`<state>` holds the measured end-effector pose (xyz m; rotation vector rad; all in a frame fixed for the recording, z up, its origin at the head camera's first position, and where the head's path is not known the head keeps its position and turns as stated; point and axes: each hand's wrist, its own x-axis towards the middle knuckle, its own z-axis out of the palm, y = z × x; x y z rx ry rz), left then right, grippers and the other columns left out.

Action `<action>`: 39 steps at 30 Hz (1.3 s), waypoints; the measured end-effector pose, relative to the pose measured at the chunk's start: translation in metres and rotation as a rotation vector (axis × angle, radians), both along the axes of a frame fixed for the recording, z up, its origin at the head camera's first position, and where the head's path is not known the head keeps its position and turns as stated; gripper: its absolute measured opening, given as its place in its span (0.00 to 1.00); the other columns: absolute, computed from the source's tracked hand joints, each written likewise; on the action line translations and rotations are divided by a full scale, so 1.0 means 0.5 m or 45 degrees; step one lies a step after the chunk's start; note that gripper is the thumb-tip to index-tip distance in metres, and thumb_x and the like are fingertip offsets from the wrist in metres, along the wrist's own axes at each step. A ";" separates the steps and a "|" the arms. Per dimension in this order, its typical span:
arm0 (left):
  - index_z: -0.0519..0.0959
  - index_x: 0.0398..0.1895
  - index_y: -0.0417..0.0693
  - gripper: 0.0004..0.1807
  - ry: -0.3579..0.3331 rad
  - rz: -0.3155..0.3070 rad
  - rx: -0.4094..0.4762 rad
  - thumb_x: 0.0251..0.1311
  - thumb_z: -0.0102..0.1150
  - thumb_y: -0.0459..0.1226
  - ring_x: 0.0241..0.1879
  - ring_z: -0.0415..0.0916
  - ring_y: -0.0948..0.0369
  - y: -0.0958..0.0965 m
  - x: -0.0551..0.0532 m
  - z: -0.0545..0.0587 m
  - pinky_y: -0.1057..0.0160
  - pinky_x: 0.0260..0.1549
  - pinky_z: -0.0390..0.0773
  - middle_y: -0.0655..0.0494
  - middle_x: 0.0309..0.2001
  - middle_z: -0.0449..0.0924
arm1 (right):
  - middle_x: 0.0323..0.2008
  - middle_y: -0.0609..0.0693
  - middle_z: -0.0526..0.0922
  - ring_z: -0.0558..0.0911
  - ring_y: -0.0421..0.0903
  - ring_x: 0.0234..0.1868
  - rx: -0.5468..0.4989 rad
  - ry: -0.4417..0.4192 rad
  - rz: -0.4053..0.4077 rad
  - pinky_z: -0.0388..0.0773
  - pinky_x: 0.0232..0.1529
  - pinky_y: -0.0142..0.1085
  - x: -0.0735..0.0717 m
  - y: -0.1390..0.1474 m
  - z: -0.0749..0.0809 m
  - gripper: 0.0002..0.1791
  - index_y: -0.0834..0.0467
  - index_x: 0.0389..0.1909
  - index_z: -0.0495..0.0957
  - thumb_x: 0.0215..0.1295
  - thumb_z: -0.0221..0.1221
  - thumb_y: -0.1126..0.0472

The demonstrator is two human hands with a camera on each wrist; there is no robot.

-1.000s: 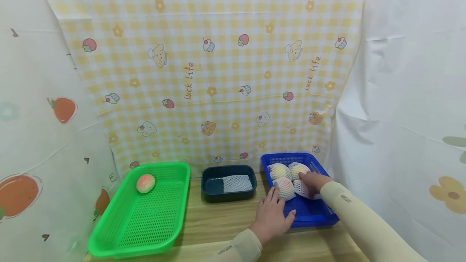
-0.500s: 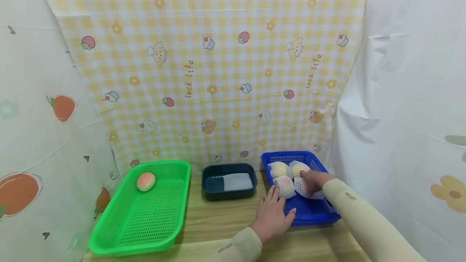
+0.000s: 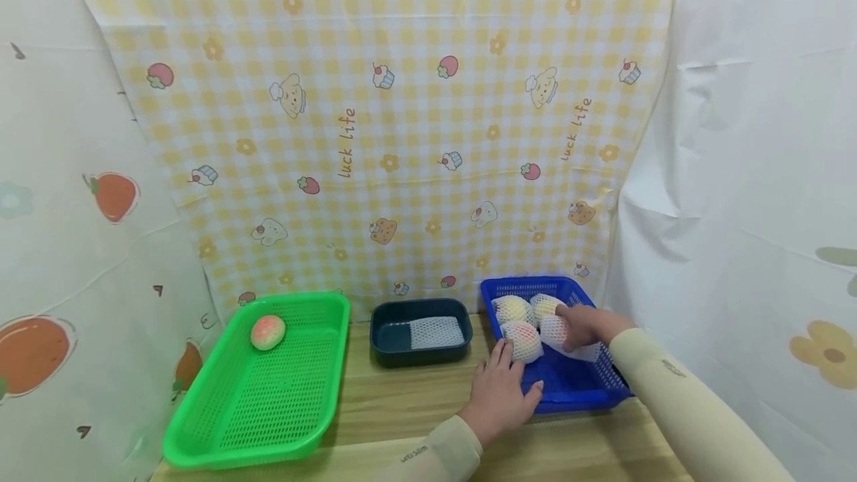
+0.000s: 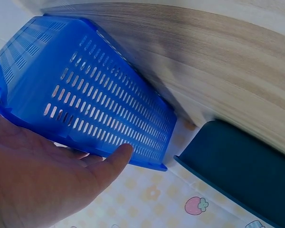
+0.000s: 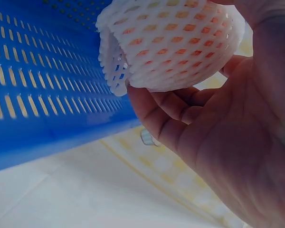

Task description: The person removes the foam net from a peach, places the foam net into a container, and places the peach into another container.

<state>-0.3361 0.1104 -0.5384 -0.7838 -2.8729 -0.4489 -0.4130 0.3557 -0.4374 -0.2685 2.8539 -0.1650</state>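
A foam-netted peach [image 5: 175, 42], red and yellow through its white mesh, is in my right hand [image 3: 585, 324], whose fingers curl beneath it. The net's open end faces away from the palm in the right wrist view. Hand and fruit are within the blue basket [image 3: 569, 399], at its right side. Several other netted fruits [image 3: 521, 341] sit by the basket's back and left. My left hand [image 3: 498, 394] rests over the basket's front left corner, fingers fairly straight. Its fingertips are beside the nearest netted fruit; in the left wrist view one finger lies along the outer wall.
Left of the blue basket stands a dark green box [image 3: 388, 355] holding a flat white foam net [image 3: 437, 333]. A large green basket [image 3: 328, 393] at the left contains one bare peach [image 3: 268, 332]. A checked cloth [image 3: 415, 110] hangs behind the wooden table [image 3: 388, 400].
My right hand has shifted a little right and back with the netted peach in its fingers. The left hand stays at the basket's corner.
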 end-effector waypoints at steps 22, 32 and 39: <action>0.78 0.77 0.51 0.39 -0.020 -0.018 0.086 0.82 0.41 0.67 0.86 0.54 0.51 -0.026 0.005 0.006 0.39 0.74 0.72 0.49 0.86 0.61 | 0.54 0.65 0.80 0.80 0.59 0.49 -0.129 0.349 0.198 0.84 0.43 0.54 0.065 -0.059 0.014 0.42 0.59 0.68 0.77 0.55 0.80 0.49; 0.84 0.63 0.49 0.22 -0.022 0.003 0.535 0.75 0.67 0.52 0.63 0.80 0.52 -0.112 -0.014 0.045 0.47 0.63 0.82 0.54 0.64 0.79 | 0.45 0.54 0.75 0.72 0.48 0.39 -0.210 0.430 0.315 0.75 0.35 0.43 0.097 -0.113 0.031 0.41 0.58 0.69 0.77 0.52 0.78 0.55; 0.86 0.57 0.50 0.16 -0.036 0.103 0.722 0.73 0.69 0.47 0.55 0.82 0.55 -0.211 -0.009 0.077 0.47 0.56 0.84 0.55 0.57 0.83 | 0.44 0.52 0.71 0.71 0.49 0.38 -0.390 0.468 0.513 0.72 0.31 0.43 0.069 -0.123 -0.013 0.39 0.43 0.71 0.76 0.57 0.77 0.49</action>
